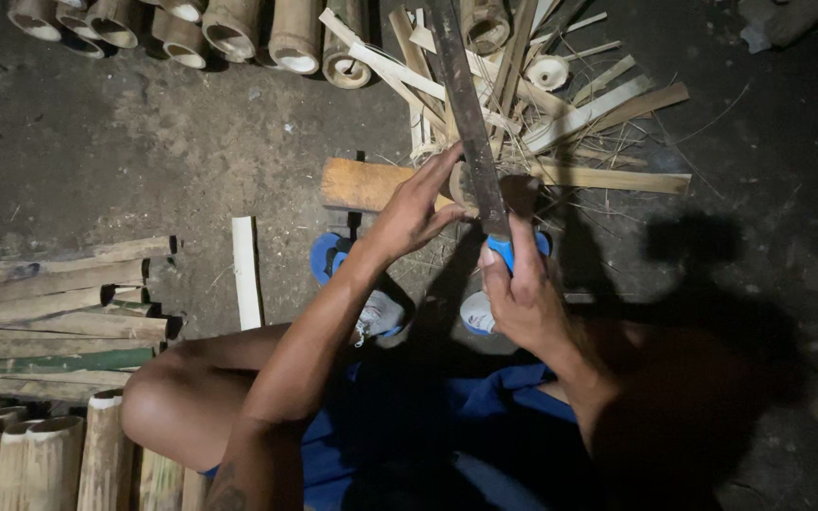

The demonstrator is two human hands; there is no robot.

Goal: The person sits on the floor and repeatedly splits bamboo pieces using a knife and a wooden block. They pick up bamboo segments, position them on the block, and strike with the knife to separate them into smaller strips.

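My right hand grips the blue handle of a long dark blade that points away from me. The blade lies across the top of an upright bamboo piece standing on a flat wooden block. My left hand has its fingers spread and steadies the bamboo piece beside the blade. I sit low, with my bare knee at the left and blue shorts below.
Split bamboo strips lie piled beyond the block. Round bamboo sections line the top edge. More sections and long slats lie at the left. A pale strip and blue sandals rest on the dark floor.
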